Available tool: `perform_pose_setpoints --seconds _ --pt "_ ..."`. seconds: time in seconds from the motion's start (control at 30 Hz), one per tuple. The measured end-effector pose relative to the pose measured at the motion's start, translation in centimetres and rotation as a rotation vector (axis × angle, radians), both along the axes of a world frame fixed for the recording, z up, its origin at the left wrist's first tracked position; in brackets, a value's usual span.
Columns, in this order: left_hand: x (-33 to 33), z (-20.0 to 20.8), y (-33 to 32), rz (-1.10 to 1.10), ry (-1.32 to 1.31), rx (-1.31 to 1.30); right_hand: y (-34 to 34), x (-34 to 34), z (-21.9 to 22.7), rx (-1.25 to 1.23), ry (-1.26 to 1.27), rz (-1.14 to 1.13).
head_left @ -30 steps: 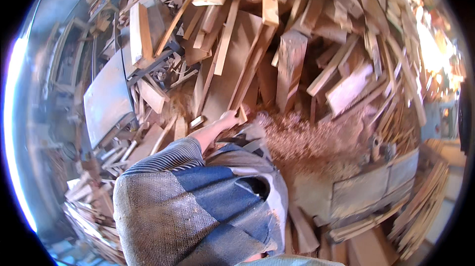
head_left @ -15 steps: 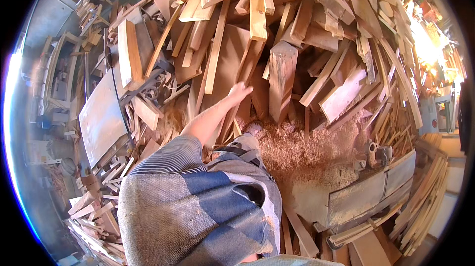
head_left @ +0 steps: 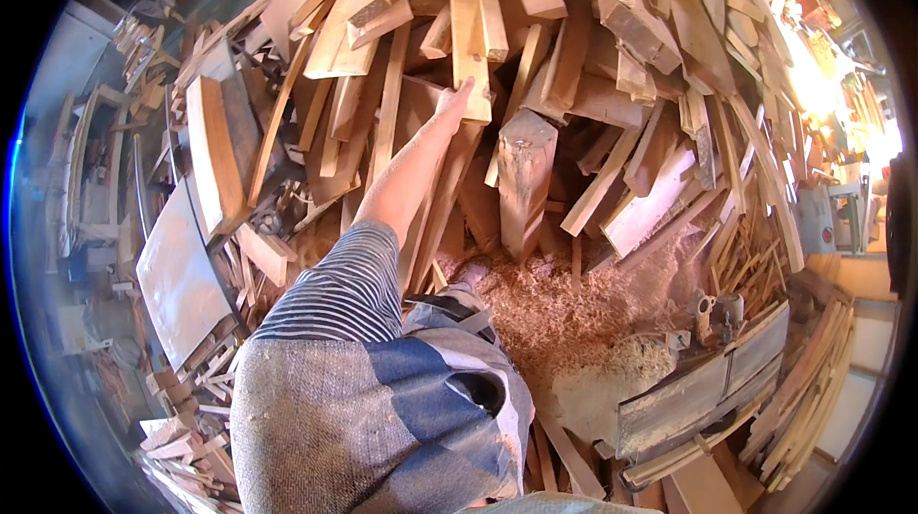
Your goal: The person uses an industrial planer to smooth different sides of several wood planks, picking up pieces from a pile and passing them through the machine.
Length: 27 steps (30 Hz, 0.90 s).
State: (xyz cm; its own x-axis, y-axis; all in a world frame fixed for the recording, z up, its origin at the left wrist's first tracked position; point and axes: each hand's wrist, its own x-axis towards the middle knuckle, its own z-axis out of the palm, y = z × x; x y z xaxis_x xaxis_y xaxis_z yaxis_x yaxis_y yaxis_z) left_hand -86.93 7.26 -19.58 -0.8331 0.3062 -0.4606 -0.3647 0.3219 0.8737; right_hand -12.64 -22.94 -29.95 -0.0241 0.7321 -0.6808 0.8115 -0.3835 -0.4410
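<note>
My left hand (head_left: 453, 108), reaching forward from a striped sleeve, is closed on the left edge near the lower end of a light wooden plank (head_left: 469, 36). The thumb lies on the plank's upper face; the other fingers are mostly hidden. This plank slopes down from the heap, with more boards (head_left: 359, 31) to its left. Just below and right of its end stands a thick, weathered square post (head_left: 526, 189). My right hand does not show.
Loose offcuts (head_left: 636, 31) are piled steeply ahead and to the right. Sawdust and shavings (head_left: 564, 304) cover the ground by my foot. A grey metal panel (head_left: 182, 270) leans at left, and a long metal-faced machine part (head_left: 703, 390) lies at lower right.
My left hand has moved up and forward from the gap left of the post onto the light plank. The plank's end sits nearer the post top. My view has shifted slightly.
</note>
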Motion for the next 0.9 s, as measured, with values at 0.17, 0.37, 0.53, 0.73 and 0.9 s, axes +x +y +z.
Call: perform_pose_setpoints --seconds 0.17,0.37,0.53,0.73,0.9 --pt "-3.3 -3.8 -1.0 0.088 0.013 -0.046 2.3 0.1 -0.7 0.068 0.054 -0.01" --pt "4.4 3.0 -1.2 0.05 -0.385 0.236 6.6 -3.2 6.3 -0.025 0.22 -0.27" --pt "14.8 5.8 -8.7 0.058 -1.152 1.063 17.4 -9.5 8.0 -0.063 0.436 -0.2" --pt "29.3 10.4 -15.3 -0.211 -1.455 1.228 24.5 -24.7 19.6 -0.118 0.729 0.042" --pt "30.8 11.5 -18.7 -0.199 -1.443 1.249 25.1 -32.0 24.4 -0.35 0.999 0.175"
